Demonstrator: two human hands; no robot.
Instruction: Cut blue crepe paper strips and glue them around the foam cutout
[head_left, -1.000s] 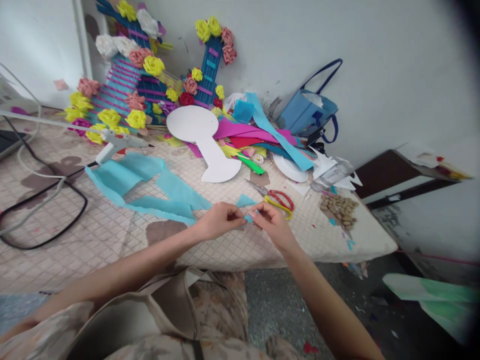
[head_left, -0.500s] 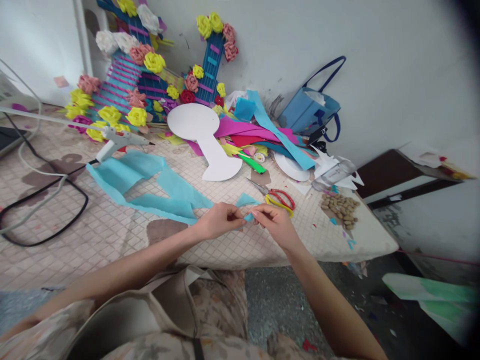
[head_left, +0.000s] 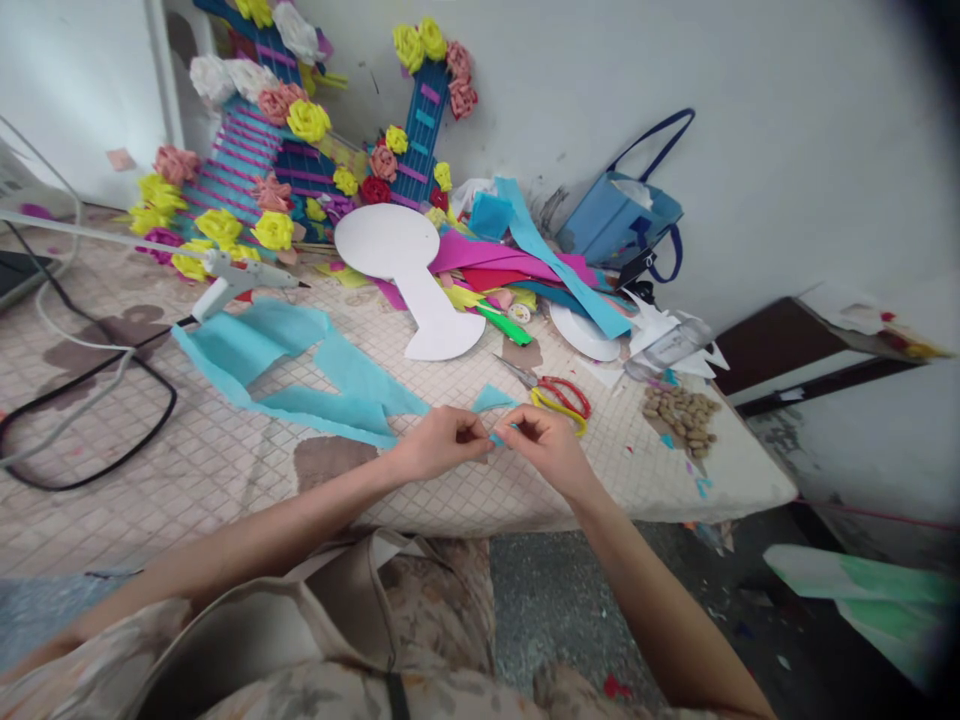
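Note:
Between my two hands is a small piece of blue crepe paper (head_left: 496, 438), mostly covered by the fingertips. My left hand (head_left: 442, 441) pinches one side of it, and my right hand (head_left: 546, 449) pinches the other, the fingertips almost meeting. Just beyond them a blue paper scrap (head_left: 491, 397) lies on the table. Scissors (head_left: 559, 396) with red and yellow handles rest behind my right hand. A long blue crepe paper strip (head_left: 322, 408) spreads out to the left of my left hand.
A white glue gun (head_left: 232, 280) with cables stands at the left. Behind are a white card cutout (head_left: 409, 260), flower-covered paper decorations (head_left: 247, 150) and a heap of coloured paper (head_left: 517, 260). Peanuts (head_left: 682, 415) and a clear bottle (head_left: 675, 347) lie right; a blue bag (head_left: 622, 215) leans at the wall.
The fingertips of my right hand have shifted slightly left, closer to my left hand, and less of the small blue piece shows. Everything else stays put.

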